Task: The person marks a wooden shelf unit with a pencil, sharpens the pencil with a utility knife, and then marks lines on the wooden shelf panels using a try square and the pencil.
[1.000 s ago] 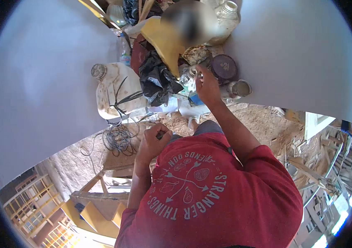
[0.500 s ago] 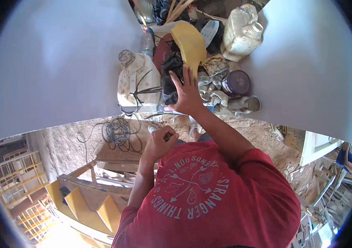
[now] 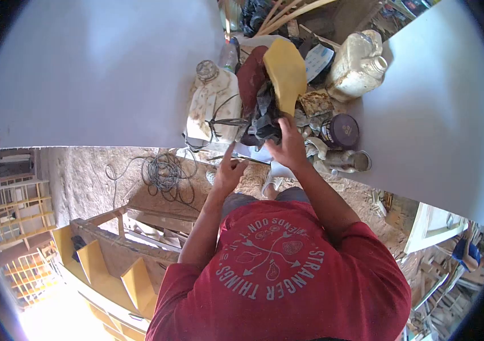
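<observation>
My right hand point(image 3: 291, 147) is at the near end of a crumpled black plastic bag point(image 3: 266, 116), with thumb and fingers closed on its edge. A yellow paddle-shaped piece point(image 3: 285, 71) narrows to a tip just above these fingers. Beside the bag lies a dark red piece point(image 3: 251, 77). My left hand point(image 3: 230, 174) is lower left, index finger stretched toward the base of a stained white jug point(image 3: 214, 111) and the other fingers loosely bent. It holds nothing that I can see. Black cord is tied round the jug.
A second dirty jug point(image 3: 357, 71), a purple-lidded tub point(image 3: 342, 132) and a jar point(image 3: 357, 161) stand to the right. Large pale panels point(image 3: 100, 74) flank the clutter. Coiled cable point(image 3: 165, 176) lies on the sandy ground. At far right is another person point(image 3: 467, 253).
My right hand has gone from spread over the black bag to closing at its near edge. My left hand has risen toward the jug and its index finger has straightened. The view has shifted.
</observation>
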The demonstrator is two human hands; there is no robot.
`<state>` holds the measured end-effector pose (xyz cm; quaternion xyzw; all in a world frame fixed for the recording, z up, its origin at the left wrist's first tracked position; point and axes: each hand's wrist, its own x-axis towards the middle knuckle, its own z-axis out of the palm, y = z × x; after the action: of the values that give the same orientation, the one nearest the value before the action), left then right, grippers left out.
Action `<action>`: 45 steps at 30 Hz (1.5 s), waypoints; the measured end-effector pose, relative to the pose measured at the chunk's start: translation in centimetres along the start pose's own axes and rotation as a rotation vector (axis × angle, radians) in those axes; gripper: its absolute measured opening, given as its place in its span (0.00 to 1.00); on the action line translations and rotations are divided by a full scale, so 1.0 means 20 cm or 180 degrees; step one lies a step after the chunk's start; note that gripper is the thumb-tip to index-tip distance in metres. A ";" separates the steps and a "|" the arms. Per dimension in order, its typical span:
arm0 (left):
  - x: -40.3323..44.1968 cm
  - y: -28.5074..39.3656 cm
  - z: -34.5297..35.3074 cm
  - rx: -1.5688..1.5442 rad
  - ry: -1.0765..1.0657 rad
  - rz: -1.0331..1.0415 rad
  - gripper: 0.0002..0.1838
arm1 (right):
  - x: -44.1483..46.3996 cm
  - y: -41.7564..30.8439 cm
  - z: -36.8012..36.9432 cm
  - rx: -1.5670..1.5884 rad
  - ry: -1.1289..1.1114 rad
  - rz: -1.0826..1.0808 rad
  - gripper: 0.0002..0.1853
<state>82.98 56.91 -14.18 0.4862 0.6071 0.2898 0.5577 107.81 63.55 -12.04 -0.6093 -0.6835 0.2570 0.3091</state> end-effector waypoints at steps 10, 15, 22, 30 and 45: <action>-0.02 0.15 0.24 0.1131 -0.0829 0.1113 0.37 | 0.08 -0.32 -0.20 -0.0764 0.0156 -0.0498 0.52; 0.03 0.18 0.27 0.1253 -0.0772 0.1016 0.34 | 0.06 -0.10 -0.17 -0.1972 0.0036 0.0180 0.52; 0.08 0.10 0.06 0.0789 -0.0377 0.0600 0.27 | 0.29 -0.29 0.06 -0.1185 -0.0011 -0.0988 0.46; -0.05 0.01 -0.05 0.0539 -0.0184 0.0400 0.21 | 0.23 -0.07 -0.30 0.0598 0.1575 0.0107 0.13; -0.08 0.28 -0.03 0.0379 0.0040 0.0368 0.20 | -0.13 -0.05 -0.56 0.0396 0.1554 0.0212 0.15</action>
<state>83.78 57.58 -8.45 0.5509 0.5977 0.2880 0.5063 115.50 60.50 -4.07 -0.6553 -0.5510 0.1539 0.4933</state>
